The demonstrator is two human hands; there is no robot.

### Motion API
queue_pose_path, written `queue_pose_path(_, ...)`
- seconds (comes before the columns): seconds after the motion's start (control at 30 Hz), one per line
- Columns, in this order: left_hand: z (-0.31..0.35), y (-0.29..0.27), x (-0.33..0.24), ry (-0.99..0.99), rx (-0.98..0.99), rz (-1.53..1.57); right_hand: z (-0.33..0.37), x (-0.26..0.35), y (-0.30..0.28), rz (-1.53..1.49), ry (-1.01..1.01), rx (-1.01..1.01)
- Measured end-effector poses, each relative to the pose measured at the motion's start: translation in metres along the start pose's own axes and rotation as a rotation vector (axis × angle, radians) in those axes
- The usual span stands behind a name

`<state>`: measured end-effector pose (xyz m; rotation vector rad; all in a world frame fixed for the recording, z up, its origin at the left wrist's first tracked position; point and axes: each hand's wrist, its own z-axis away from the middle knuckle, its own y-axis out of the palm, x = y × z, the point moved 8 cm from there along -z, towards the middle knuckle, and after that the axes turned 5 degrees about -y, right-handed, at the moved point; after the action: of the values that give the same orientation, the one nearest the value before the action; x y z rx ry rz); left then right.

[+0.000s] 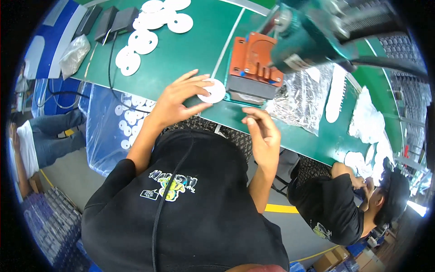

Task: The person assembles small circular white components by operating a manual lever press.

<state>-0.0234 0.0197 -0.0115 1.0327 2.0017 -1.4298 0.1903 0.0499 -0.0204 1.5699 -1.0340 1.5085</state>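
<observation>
A round white disc (216,92) with a hole in it lies at the table's near edge, left of the press. My left hand (174,99) grips its left side between the fingers and the thumb. Right of it, just in front of the press, my right hand (265,138) is closed in a pinch. Something small and dark may be between those fingertips, too small to name. The machine has an orange fixture (255,59) on a dark block and a green motor-like head (308,45) above. Beside my right hand, a clear plastic bag (301,102) holds many small metal pieces.
More white discs (144,41) lie at the far left of the green table (190,54). A blue bin (102,131) lined with plastic holds several discs below the left edge. A long white strip (336,93) lies right of the bag. A co-worker (335,204) sits at the right.
</observation>
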Motion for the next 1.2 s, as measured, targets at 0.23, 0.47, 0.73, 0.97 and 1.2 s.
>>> queue_pose_path(0.23, -0.002, 0.001, -0.001, 0.019, 0.024, -0.014, -0.018, -0.008, 0.051, 0.107, -0.178, -0.181)
queue_pose_path(0.47, 0.001, 0.000, 0.003, 0.018, 0.033, 0.018, -0.016, -0.004, 0.062, 0.322, -0.344, -0.157)
queue_pose_path(0.73, -0.002, -0.001, 0.005, -0.021, 0.047, 0.053, -0.025, 0.015, 0.068, 0.515, -0.445, -0.126)
queue_pose_path(0.97, -0.005, -0.001, 0.007, -0.045, 0.087, 0.115, -0.021, 0.023, 0.079, 0.691, -0.706, 0.061)
queue_pose_path(1.2, -0.008, -0.012, -0.010, -0.010, 0.012, 0.173, 0.007, 0.025, 0.051, 0.613, -0.726, -0.119)
